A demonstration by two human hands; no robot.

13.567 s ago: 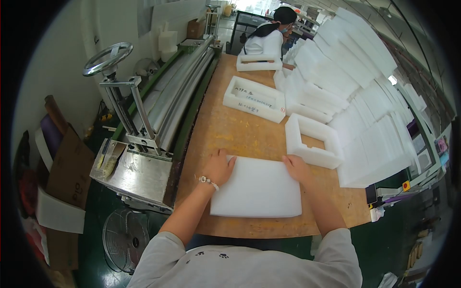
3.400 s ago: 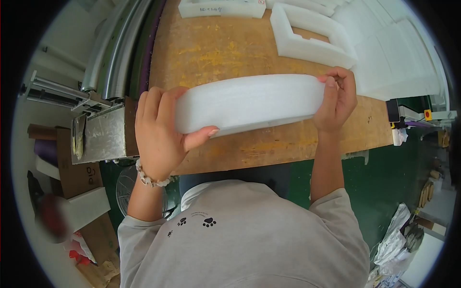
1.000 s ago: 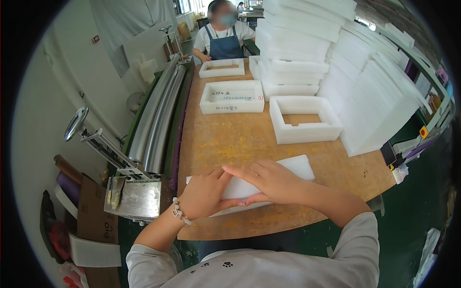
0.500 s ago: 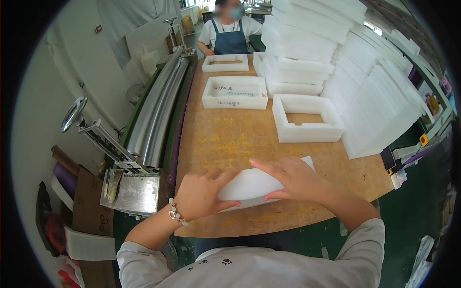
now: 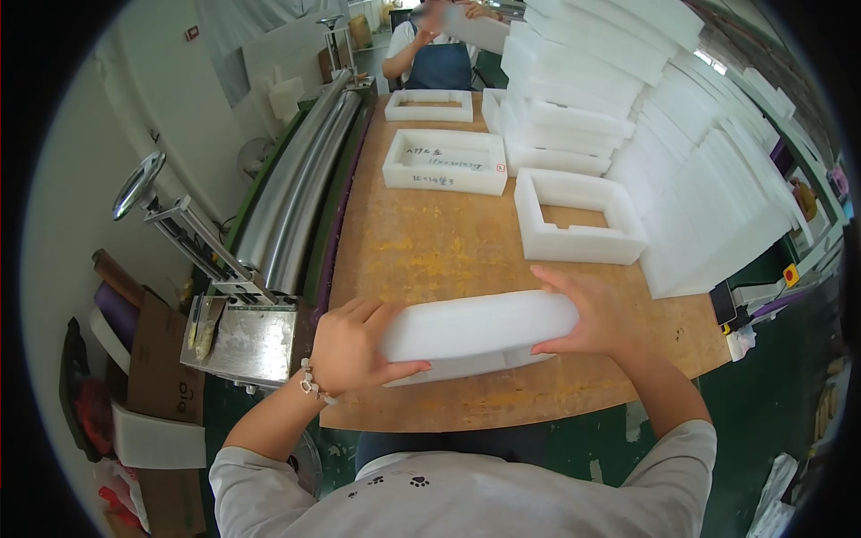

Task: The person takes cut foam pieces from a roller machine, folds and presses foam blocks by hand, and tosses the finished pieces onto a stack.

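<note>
Close to the table's near edge, a long white foam block (image 5: 480,325) lies crosswise between my two hands. Its near side shows a lower layer or face; whether this is one piece or two stacked, I cannot tell. My left hand (image 5: 352,345) clasps the left end, thumb along the near side and fingers over the far side. At the other end my right hand (image 5: 587,312) grips the block with the thumb in front and the fingers behind. Beyond it stands a white foam frame (image 5: 583,242) with a rectangular opening.
On the wooden table (image 5: 430,255) are a foam frame with handwriting (image 5: 444,179) and a farther foam frame (image 5: 429,115). Foam stacks (image 5: 574,81) rise at the right. A roller machine (image 5: 287,206) runs along the left. Across the table, a person (image 5: 439,63) lifts a white piece.
My hands have moved apart to the block's two ends, and the block lies more level, showing its top fully. The person across has raised a white piece to head height.
</note>
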